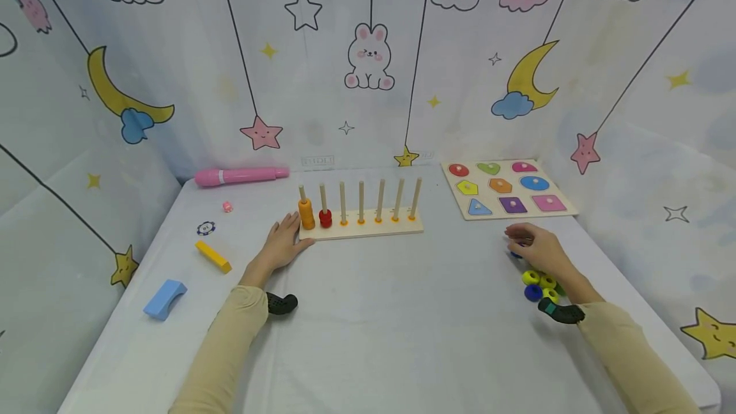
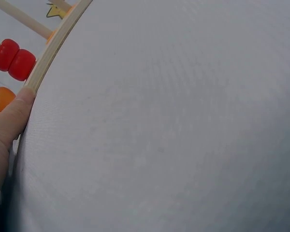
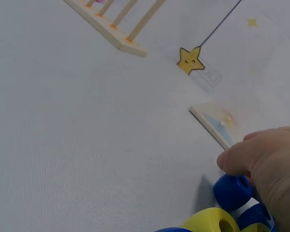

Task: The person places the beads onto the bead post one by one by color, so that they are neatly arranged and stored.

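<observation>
Left to right. Beyond and to the left of your left hand [image 1: 280, 245]: a pink plastic wand-like stick [image 1: 241, 176]. Also left of it, coming toward you: a small pink piece [image 1: 227, 207], a blue-and-white patterned disc [image 1: 206, 228], a yellow rectangular block [image 1: 213, 257] and a light-blue arched block [image 1: 165, 299]; their spread suggests they are parked aside.

Your left hand lies relaxed against the near-left corner of the pale wooden pegboard [image 1: 397, 227], thumb along its front edge, probably to steady it. Just right of those fingers, a stack of orange wooden beads [image 1: 306, 214] fills the end peg; red wooden beads [image 1: 326, 218] sit on the next. The other five pegs are bare.

Your right hand [image 1: 537, 249] curls over a blue bead [image 3: 232, 192]; cannot tell whether it is pinched. Yellow beads [image 1: 547, 282], with blue and green ones, cluster under and nearer you than that hand, presumably kept within reach. Beyond it: a wooden shape-puzzle board [image 1: 484, 194].

Writing: faint boxed mark [image 1: 317, 161] on the backdrop beyond your left hand, illegible; no brand readable.
</observation>
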Tool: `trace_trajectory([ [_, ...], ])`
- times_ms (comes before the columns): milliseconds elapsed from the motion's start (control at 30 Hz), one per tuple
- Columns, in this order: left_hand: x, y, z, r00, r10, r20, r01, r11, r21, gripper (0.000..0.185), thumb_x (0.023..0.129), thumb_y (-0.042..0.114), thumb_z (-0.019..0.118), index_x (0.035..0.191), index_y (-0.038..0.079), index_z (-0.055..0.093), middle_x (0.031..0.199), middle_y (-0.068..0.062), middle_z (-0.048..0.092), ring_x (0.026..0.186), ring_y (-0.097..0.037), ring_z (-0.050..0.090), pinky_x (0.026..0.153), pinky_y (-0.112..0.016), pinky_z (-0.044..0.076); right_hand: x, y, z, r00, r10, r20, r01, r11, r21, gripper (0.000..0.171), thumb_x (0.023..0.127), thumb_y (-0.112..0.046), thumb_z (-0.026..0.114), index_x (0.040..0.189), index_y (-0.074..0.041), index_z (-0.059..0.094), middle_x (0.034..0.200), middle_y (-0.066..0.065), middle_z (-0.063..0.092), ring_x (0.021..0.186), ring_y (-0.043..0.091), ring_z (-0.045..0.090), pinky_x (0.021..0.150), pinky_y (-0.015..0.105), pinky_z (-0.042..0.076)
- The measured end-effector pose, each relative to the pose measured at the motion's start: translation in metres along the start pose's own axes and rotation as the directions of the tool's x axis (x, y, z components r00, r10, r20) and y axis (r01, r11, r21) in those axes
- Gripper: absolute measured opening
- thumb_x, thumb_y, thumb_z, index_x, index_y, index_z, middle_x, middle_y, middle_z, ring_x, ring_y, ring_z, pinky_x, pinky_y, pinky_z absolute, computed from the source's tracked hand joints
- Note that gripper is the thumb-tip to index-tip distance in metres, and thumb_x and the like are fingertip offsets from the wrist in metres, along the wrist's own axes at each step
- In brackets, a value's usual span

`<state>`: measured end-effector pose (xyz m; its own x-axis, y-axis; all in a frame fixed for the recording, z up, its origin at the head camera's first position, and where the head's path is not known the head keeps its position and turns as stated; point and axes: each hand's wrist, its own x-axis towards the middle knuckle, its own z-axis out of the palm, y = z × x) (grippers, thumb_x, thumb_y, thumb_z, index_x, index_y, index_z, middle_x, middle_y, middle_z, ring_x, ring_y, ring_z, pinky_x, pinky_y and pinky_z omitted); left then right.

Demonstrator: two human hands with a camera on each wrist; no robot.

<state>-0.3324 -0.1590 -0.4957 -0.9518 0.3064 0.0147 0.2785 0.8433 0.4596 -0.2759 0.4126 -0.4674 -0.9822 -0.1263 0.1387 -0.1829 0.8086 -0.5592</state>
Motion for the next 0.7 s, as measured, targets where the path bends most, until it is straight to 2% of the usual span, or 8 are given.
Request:
trace_trajectory([
  [133,-0.0001,0.0010,-0.0004,1.000,0.000,-0.001,0.000,1.000,0.005,0.078,0.095,0.043,0.054,0.146,-0.007,0.021,0.152,-0.023,0.019,0.141,-0.037,0.009,0.113,-0.053,0.003,-0.0010,0.0007,0.0021,1.000,-0.022,0.008,0.022,0.999,-0.044,0.033,0.087,-0.009,0.067,0.118,-0.002,0.059,0.111,0.016,0.064,0.103,0.034,0.059,0.092,0.051,0.046],
  [267,-0.0002,0.0021,-0.0001,1.000,0.008,-0.003,-0.008,1.000,0.000,0.079,0.094,0.042,0.054,0.146,-0.008,0.022,0.152,-0.024,0.019,0.141,-0.037,0.010,0.113,-0.054,0.004,-0.0031,0.0022,0.0006,1.000,-0.020,0.021,0.021,0.998,-0.061,0.033,0.087,-0.012,0.068,0.118,-0.001,0.059,0.111,0.017,0.064,0.104,0.036,0.058,0.093,0.054,0.044],
  [467,0.0008,-0.0001,0.0013,1.000,0.014,0.001,-0.014,1.000,0.004,0.079,0.095,0.042,0.054,0.146,-0.008,0.022,0.152,-0.023,0.018,0.141,-0.037,0.009,0.113,-0.053,0.003,-0.0085,0.0061,-0.0057,1.000,0.003,0.016,-0.001,0.997,-0.082,0.033,0.087,-0.015,0.068,0.117,-0.004,0.060,0.111,0.016,0.065,0.102,0.035,0.058,0.090,0.055,0.045],
  [700,0.0008,-0.0020,0.0014,1.000,0.009,-0.005,-0.009,1.000,0.006,0.079,0.094,0.043,0.054,0.145,-0.008,0.023,0.152,-0.023,0.020,0.141,-0.037,0.009,0.113,-0.054,0.003,-0.0099,0.0099,-0.0040,0.999,-0.027,-0.020,0.025,0.995,-0.092,0.028,0.088,-0.017,0.068,0.113,-0.005,0.063,0.106,0.014,0.066,0.097,0.032,0.058,0.087,0.054,0.046],
])
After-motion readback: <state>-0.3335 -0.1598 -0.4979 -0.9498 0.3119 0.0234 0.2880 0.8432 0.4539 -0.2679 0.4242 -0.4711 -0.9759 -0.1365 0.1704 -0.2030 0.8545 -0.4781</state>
